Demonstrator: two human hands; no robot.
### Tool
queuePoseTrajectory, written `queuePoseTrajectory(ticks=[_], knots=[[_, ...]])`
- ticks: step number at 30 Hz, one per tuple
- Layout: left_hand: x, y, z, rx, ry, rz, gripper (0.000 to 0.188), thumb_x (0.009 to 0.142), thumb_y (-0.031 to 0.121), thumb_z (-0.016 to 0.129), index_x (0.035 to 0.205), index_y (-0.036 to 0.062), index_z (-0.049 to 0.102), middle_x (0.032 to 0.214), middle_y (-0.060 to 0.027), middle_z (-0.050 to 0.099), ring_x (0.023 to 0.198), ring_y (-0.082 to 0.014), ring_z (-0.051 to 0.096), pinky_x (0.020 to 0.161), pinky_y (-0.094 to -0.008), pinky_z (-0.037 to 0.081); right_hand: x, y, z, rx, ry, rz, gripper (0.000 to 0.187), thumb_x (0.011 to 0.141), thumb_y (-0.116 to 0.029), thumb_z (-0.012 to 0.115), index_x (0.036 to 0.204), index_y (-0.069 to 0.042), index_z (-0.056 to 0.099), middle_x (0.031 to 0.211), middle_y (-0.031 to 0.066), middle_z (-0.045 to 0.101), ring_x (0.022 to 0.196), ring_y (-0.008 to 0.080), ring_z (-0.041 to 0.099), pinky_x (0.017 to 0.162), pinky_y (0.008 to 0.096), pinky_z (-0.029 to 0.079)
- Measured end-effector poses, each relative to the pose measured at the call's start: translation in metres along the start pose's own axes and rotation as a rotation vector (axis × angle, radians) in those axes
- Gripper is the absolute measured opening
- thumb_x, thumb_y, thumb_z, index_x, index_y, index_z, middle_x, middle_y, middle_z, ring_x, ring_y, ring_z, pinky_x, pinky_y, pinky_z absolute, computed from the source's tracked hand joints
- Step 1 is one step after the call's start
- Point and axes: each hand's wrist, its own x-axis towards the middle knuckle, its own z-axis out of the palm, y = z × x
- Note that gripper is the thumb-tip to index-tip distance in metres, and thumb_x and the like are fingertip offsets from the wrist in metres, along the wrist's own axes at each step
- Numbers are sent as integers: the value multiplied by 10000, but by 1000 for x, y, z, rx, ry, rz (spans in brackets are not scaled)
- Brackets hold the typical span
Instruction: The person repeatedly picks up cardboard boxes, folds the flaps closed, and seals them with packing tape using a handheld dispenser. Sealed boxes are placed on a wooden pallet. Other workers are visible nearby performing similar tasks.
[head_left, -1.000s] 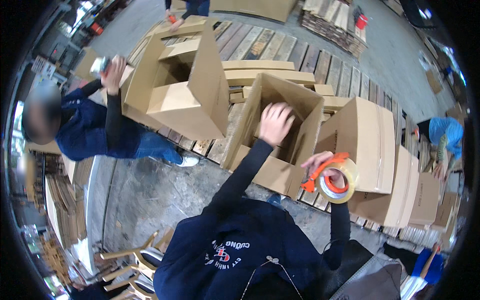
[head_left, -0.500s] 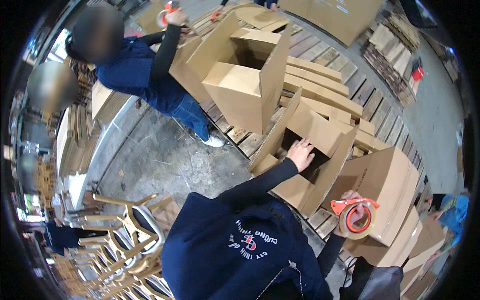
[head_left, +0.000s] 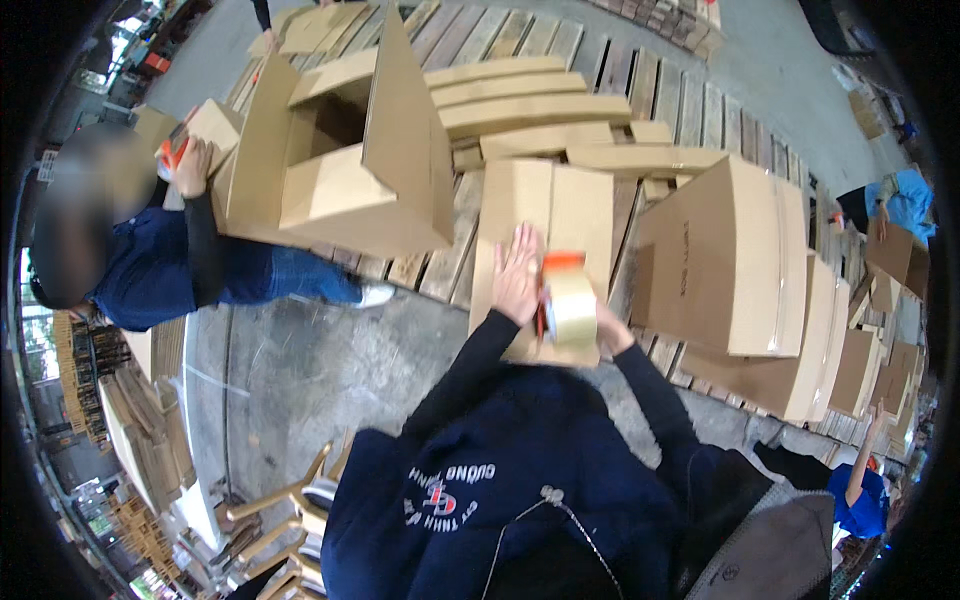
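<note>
Brown cardboard box [head_left: 545, 225] with shut flaps is lying on the wooden pallet [head_left: 600, 90], and the left hand [head_left: 517, 275] is pressing it flat, fingers together. The right hand [head_left: 608, 330] is gripping the orange tape dispenser with its clear roll [head_left: 568, 300] at the near edge; its fingers are hidden. It is best to be holding the flaps tight while running tape straight along the seam.

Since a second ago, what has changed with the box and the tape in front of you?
The box was open with the left hand reaching inside; now its flaps are closed and that hand presses flat on top. The right hand has brought the tape dispenser from off to the side onto the seam by the left hand. It still grips the dispenser, and the co-worker still handles the big open box.
</note>
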Motion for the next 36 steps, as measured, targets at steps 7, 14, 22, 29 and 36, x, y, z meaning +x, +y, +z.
queuePoseTrajectory(ticks=[7,14,22,29,36], knots=[[78,7,-32,284,61,96,780,846,513,511,1480,133,261,1523,-45,291,1431,-214,198,1111,-620,22,-9,22,-28,639,102,129,280,808,-306,672,883,-43,610,789,70,642,672,167,596,606,283,493],[152,-11,-25,209,-79,-85,893,517,758,695,1172,158,602,1301,-80,541,1300,-261,384,1042,-667,212,-23,17,-46,551,286,16,457,746,-247,737,1095,-38,527,906,87,630,770,188,611,648,302,515],[118,19,-19,198,29,-9,793,510,588,801,1145,170,575,1161,-98,570,1192,-306,446,964,-592,338,103,-28,-145,-435,558,-502,776,675,-179,811,1337,-31,433,1040,106,617,881,212,628,696,324,541],[122,20,-5,203,82,6,814,462,582,806,1129,180,571,1158,-12,564,1232,-236,428,992,-640,242,206,-40,-155,105,285,-272,301,890,-277,653,1104,-78,581,977,31,641,895,119,640,762,298,530],[119,12,1,284,72,36,1014,417,648,795,1258,169,496,1242,-23,546,1235,-215,434,986,-633,245,243,-13,-155,96,158,25,385,862,-375,671,1121,-101,594,958,15,653,857,105,646,720,284,536]])
